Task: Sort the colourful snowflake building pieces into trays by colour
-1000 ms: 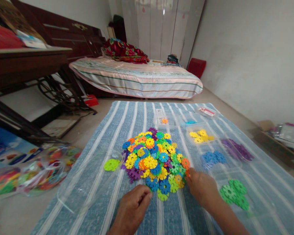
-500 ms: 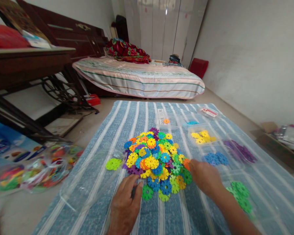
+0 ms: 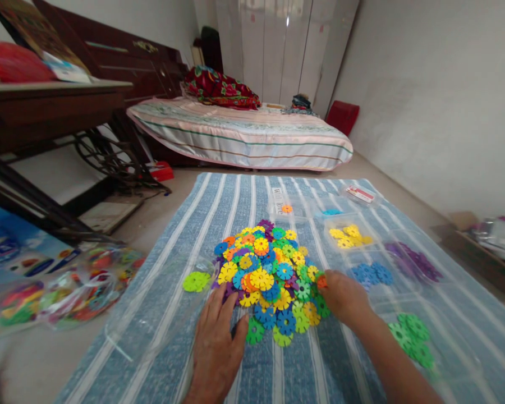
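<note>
A heap of colourful notched plastic discs (image 3: 273,275) lies on the striped cloth (image 3: 185,224) in front of me. My left hand (image 3: 219,342) rests at the heap's near left edge, fingers stretched out and thumb apart, the fingertips by some purple discs (image 3: 231,296). At the right edge, my right hand (image 3: 347,297) pinches an orange disc (image 3: 321,282); the fingertips are partly hidden. Lime discs (image 3: 196,281) sit in a clear container left of the heap.
Clear containers to the right hold yellow discs (image 3: 350,236), blue discs (image 3: 372,273), purple discs (image 3: 414,261) and green discs (image 3: 412,338). Farther back lie a single orange disc (image 3: 287,209) and a light-blue disc (image 3: 331,212). Bags of coloured pieces (image 3: 92,292) stand left of the cloth.
My left hand has opened from a curled grip around a dark piece and reached forward onto the heap. My right hand has shifted slightly left, still on the orange disc.
</note>
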A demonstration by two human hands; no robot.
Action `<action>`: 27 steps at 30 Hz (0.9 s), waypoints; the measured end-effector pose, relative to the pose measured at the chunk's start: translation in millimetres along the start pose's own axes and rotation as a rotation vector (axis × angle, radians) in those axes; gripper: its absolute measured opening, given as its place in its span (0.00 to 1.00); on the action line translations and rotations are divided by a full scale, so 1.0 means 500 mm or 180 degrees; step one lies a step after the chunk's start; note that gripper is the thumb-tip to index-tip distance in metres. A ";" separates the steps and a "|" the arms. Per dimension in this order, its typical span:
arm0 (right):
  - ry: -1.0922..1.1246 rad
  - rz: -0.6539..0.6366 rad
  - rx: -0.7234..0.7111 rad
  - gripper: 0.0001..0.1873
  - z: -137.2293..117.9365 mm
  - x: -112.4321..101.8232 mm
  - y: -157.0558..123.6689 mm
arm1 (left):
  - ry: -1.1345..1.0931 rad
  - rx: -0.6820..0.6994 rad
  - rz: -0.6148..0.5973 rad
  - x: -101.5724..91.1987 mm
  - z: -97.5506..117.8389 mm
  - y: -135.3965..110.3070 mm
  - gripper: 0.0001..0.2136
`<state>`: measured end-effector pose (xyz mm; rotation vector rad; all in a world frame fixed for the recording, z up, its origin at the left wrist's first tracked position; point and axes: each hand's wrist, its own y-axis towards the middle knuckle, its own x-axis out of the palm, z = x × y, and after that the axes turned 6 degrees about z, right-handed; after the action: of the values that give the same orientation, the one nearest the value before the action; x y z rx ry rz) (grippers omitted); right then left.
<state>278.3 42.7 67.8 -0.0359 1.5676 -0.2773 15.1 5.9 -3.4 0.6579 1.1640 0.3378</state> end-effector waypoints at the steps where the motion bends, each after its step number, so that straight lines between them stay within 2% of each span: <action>1: -0.0014 0.0055 0.0024 0.12 -0.001 -0.003 -0.001 | -0.0007 -0.0044 -0.0036 0.003 -0.002 -0.004 0.16; 6: -0.0059 0.0269 0.0063 0.09 0.002 -0.016 -0.015 | -0.0041 -0.0081 -0.0052 0.010 -0.014 -0.013 0.16; 12: -0.0010 0.0333 -0.0363 0.09 0.005 -0.040 -0.020 | -0.0091 0.0010 -0.0104 0.012 -0.025 -0.016 0.15; 14: -0.0013 0.0376 -0.0467 0.10 0.000 -0.060 0.001 | -0.0093 0.0031 -0.0091 0.012 -0.026 -0.016 0.15; 17: -0.0057 0.0575 -0.0573 0.12 -0.016 -0.109 0.063 | -0.0110 0.0079 -0.0073 0.012 -0.027 -0.015 0.15; 19: -0.0018 0.0892 -0.0552 0.14 -0.029 -0.151 0.113 | -0.0108 0.0076 -0.0071 0.011 -0.026 -0.014 0.15; 22: 0.0232 0.1615 -0.0295 0.17 -0.047 -0.206 0.169 | -0.0119 0.0070 -0.0114 0.007 -0.024 -0.010 0.15; 24: 0.0383 0.1930 -0.0207 0.20 -0.057 -0.221 0.176 | -0.0130 0.0098 -0.0140 0.004 -0.023 -0.008 0.15; 27: 0.0481 0.1748 -0.0352 0.19 -0.066 -0.199 0.143 | -0.0137 0.0135 -0.0159 -0.001 -0.021 -0.006 0.15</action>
<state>258.6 136.6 150.9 0.3318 1.6750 0.2437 5.1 6.7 -7.5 0.6689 1.1473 0.2561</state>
